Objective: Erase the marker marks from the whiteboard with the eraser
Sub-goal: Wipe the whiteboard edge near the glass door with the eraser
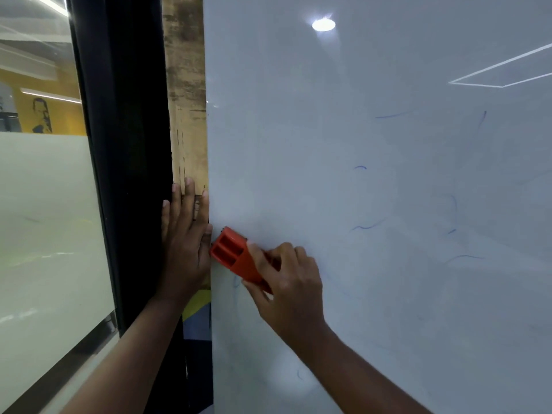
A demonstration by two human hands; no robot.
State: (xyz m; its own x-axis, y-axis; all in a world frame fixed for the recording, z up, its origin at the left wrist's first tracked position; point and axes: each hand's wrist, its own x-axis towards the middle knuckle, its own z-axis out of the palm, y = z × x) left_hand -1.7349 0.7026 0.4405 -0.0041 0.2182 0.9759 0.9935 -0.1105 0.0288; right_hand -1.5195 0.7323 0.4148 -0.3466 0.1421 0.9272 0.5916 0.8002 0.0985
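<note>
A white whiteboard (373, 189) fills the right of the view. Thin blue marker marks (366, 227) are scattered over its middle and right, with a faint one just below the eraser. My right hand (286, 279) grips an orange plastic eraser (231, 252) and holds it against the board near its left edge. My left hand (185, 237) lies flat with straight fingers on the wooden strip and black frame beside the board; its thumb touches the eraser's end.
A worn wooden strip (186, 94) runs along the board's left edge. A black frame (125, 144) stands left of it, then a glass partition (44, 219) with frosted lower half. Ceiling lights reflect on the board.
</note>
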